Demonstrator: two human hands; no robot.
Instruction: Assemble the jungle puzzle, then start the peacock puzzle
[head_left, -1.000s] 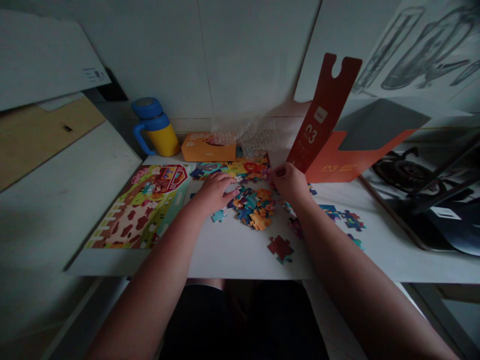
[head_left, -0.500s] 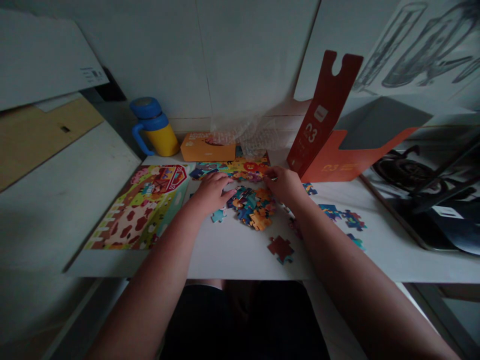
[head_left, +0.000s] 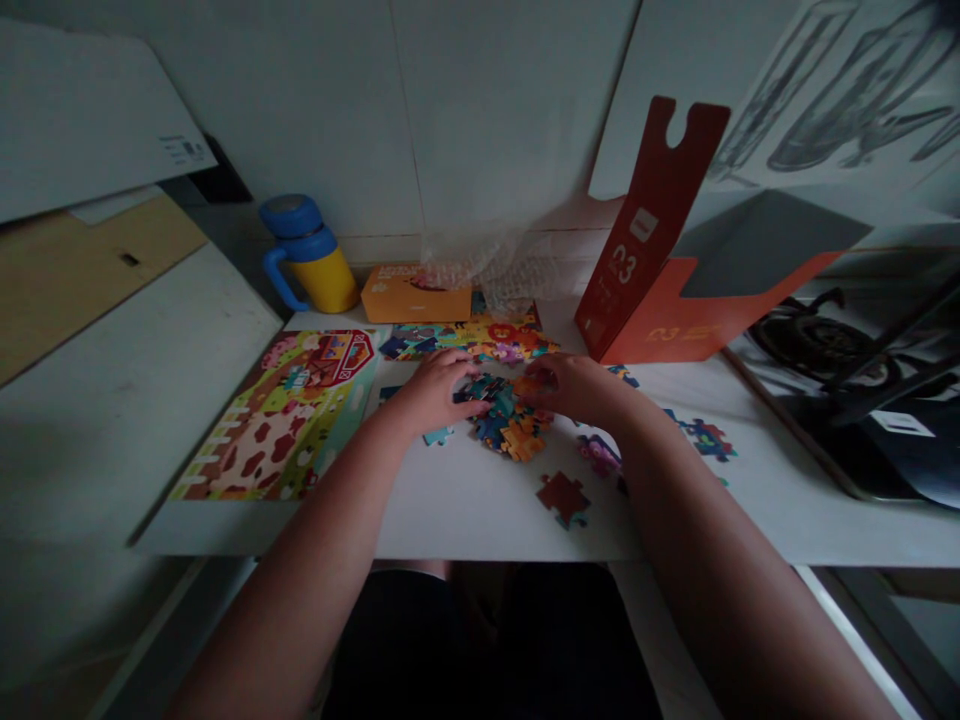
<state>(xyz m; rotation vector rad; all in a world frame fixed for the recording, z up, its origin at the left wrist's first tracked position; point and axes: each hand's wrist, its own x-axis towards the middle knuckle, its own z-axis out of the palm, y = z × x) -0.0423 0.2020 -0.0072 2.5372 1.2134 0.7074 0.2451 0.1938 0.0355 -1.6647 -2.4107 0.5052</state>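
Note:
A heap of jigsaw puzzle pieces point(head_left: 510, 425), mostly teal, blue and orange, lies on the white table between my two hands. My left hand point(head_left: 436, 392) reaches its left edge, thumb and fingers spread apart, the thumb touching the pieces. At the heap's upper right, my right hand point(head_left: 581, 388) is curled, its fingertips around an orange puzzle piece point(head_left: 537, 386) that is partly hidden. Behind the heap is a partly joined puzzle point(head_left: 506, 335) with a lion. A brown piece point(head_left: 564, 498) lies in front, and purple pieces point(head_left: 598, 455) lie beside my right wrist.
A farm picture sheet point(head_left: 281, 420) lies at left. Along the back stand a blue and yellow flask point(head_left: 322, 265), an orange box point(head_left: 416, 295) and bubble wrap point(head_left: 517, 275). A tall open orange carton point(head_left: 667, 310) stands at right, near a black stove point(head_left: 825, 350). Joined pieces point(head_left: 709, 438) lie right.
My right hand has come down and toward me, from the puzzle behind onto the heap. My left hand has shifted slightly right, its thumb now over the heap's edge.

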